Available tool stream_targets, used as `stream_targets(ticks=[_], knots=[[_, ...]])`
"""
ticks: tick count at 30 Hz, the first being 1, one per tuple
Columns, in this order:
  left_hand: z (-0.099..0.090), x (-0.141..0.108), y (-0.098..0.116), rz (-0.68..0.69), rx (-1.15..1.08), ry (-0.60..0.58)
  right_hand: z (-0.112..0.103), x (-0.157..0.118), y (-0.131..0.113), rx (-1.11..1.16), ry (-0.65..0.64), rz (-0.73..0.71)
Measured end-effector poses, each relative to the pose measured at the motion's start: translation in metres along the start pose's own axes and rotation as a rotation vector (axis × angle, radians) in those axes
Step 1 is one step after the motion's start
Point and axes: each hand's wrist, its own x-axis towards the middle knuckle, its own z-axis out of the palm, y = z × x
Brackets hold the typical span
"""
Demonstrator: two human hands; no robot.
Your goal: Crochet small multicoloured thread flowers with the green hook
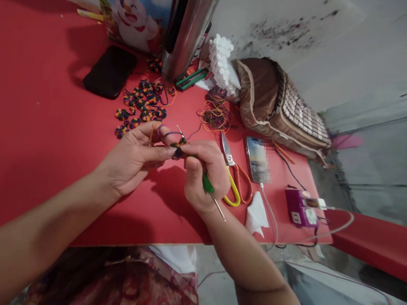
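Observation:
Between the fingertips of my left hand (134, 155) is a small dark crocheted piece (178, 151), with purple and orange yarn looped over the raised index finger. My right hand (207, 171) is closed around a crochet hook (207, 183) with a green grip; its metal tip pokes up beside the piece and its other end sticks out below the palm. Behind my hands lies a cluster of multicoloured crocheted flowers (146, 100). A loose tangle of purple and orange yarn (215, 114) rests to their right, and a strand runs from it toward the piece.
Scissors (231, 161) and a charging phone (256, 159) lie right of my right hand on the red table (36, 128). Farther back are a black phone (110, 72), a metal flask (190, 32), a green cutter (192, 79) and a brown bag (262, 94). A purple box (300, 207) sits near the right edge.

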Motion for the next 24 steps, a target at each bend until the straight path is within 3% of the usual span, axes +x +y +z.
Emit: stream_targets(ticks=[7,17,24], knots=[[0.003,-0.004,-0.011,-0.039,-0.161,-0.050,0.005,-0.005,-0.001,-0.008,0.054,0.045],[-0.005,-0.002,-0.008,-0.037,-0.090,-0.039,0.002,-0.005,0.001,0.085,0.039,0.092],[0.002,-0.002,0.000,0.119,-0.023,0.010,0.002,0.001,0.002,0.612,0.033,0.463]])
